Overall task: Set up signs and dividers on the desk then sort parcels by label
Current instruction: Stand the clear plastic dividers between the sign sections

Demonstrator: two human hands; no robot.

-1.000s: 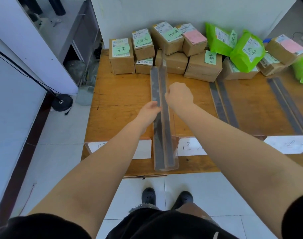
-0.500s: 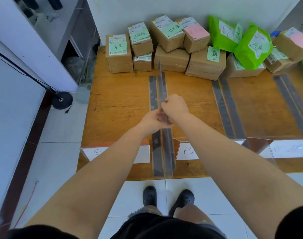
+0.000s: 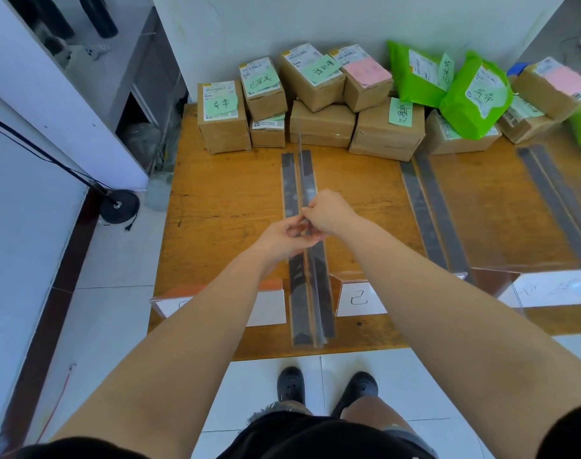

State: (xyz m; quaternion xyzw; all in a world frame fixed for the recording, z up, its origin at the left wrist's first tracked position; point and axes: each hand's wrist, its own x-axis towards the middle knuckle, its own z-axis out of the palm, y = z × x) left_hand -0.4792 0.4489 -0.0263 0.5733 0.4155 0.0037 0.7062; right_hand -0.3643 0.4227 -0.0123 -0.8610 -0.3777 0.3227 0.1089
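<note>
Hands met mid-desk: my left hand (image 3: 284,238) and right hand (image 3: 327,212) pinched clear acrylic divider with dark base strips (image 3: 310,293), keeping it upright between white paper signs (image 3: 358,299); brown cardboard parcels (image 3: 322,124) waited beyond fingertips.

Looks to me like a small parcel-handling room, back-office sort of place. I see a plain wooden desk (image 3: 222,200) pushed against a bare white wall (image 3: 282,24), white tiled floor (image 3: 110,313) underneath. Taped cardboard parcels (image 3: 322,125) with shipping labels and handwritten sticky notes are stacked along the desk's far edge, beside green plastic mailer bags (image 3: 474,97). Handwritten paper signs (image 3: 360,298) stand at the near edge. A black round-based stand (image 3: 120,205) sits on the floor by a grey shelf unit (image 3: 150,71).
</note>
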